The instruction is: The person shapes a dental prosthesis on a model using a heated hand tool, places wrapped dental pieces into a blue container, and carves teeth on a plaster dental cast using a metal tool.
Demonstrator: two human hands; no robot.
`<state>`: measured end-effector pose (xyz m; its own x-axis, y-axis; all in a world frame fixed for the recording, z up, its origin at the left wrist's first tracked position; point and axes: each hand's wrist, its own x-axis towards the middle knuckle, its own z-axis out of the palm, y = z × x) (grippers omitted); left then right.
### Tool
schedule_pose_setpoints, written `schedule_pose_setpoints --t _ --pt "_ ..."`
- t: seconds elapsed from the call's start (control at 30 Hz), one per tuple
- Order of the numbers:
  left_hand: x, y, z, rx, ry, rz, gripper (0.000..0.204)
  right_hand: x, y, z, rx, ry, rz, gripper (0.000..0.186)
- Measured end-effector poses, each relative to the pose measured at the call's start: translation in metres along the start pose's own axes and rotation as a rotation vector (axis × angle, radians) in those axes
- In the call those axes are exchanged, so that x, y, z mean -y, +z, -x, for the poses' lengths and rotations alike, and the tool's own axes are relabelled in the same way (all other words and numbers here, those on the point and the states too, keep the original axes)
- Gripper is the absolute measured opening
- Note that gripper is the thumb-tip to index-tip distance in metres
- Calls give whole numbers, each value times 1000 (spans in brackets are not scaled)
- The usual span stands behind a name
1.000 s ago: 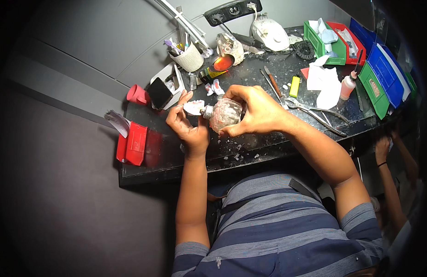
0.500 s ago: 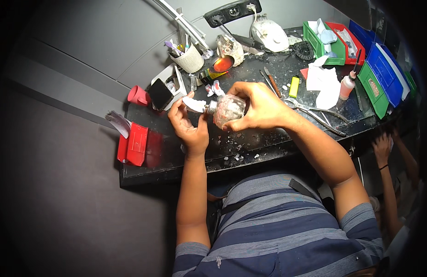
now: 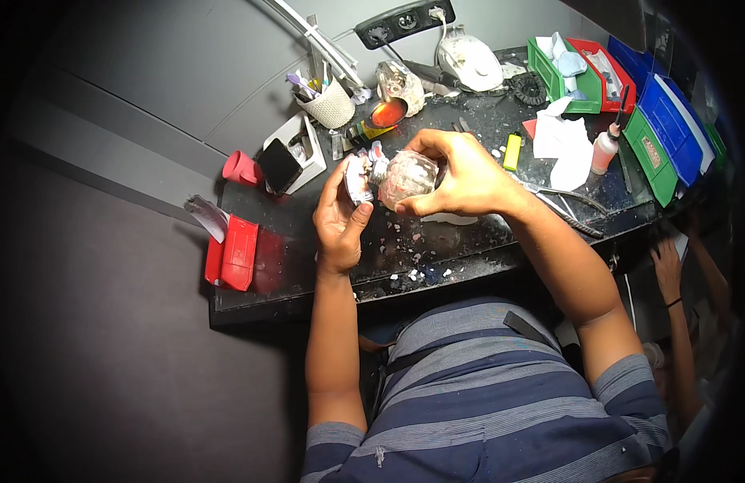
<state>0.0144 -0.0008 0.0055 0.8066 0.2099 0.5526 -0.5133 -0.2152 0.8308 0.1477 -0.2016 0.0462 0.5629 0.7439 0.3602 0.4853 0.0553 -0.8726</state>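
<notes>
My left hand (image 3: 340,225) is closed on a curved white cast-like piece (image 3: 357,179) with darker pinkish marks, held upright. Just to its right, my right hand (image 3: 461,177) grips a round glass jar (image 3: 406,179) smeared with pink and white residue. Its metal neck points left, close to the white piece; whether they touch I cannot tell. Behind my hands stand an open orange-red container (image 3: 387,113) and a white tray (image 3: 308,153) holding a dark phone-like object (image 3: 276,165). Right of my hands lie a yellow lighter (image 3: 512,152) and metal pliers (image 3: 565,208), partly hidden by my right arm.
The black worktop (image 3: 300,258) holds scattered white bits, a red bin (image 3: 239,249), a pink cup (image 3: 239,165), white paper (image 3: 561,141), a dropper bottle (image 3: 605,149) and several coloured bins (image 3: 670,137). Another person's hands (image 3: 666,258) show below the bench's right end.
My left hand has moved right and turned the white piece from lying crosswise to upright. My right hand has shifted a little right and up with the jar.
</notes>
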Motion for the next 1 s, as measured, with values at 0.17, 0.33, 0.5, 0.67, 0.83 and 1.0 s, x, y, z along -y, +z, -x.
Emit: schedule_pose_setpoints --t 0.17,0.33,0.5,0.67,0.83,1.0 --pt "0 -2 1 18 -23 14 68 -1 1 0 24 -30 57 60" --pt "-1 0 0 37 -17 -2 65 -1 0 1 51 -10 46 60" --pt "-1 -3 1 41 -9 -53 64 -1 3 0 47 -17 53 60" --pt "3 -3 0 51 0 -61 64 -1 2 1 58 -3 37 60" --pt "4 -4 0 45 -2 -68 64 -4 1 -1 35 -9 62 60" --pt "0 -3 0 32 -21 -19 64 -5 -6 -2 15 39 92 60"
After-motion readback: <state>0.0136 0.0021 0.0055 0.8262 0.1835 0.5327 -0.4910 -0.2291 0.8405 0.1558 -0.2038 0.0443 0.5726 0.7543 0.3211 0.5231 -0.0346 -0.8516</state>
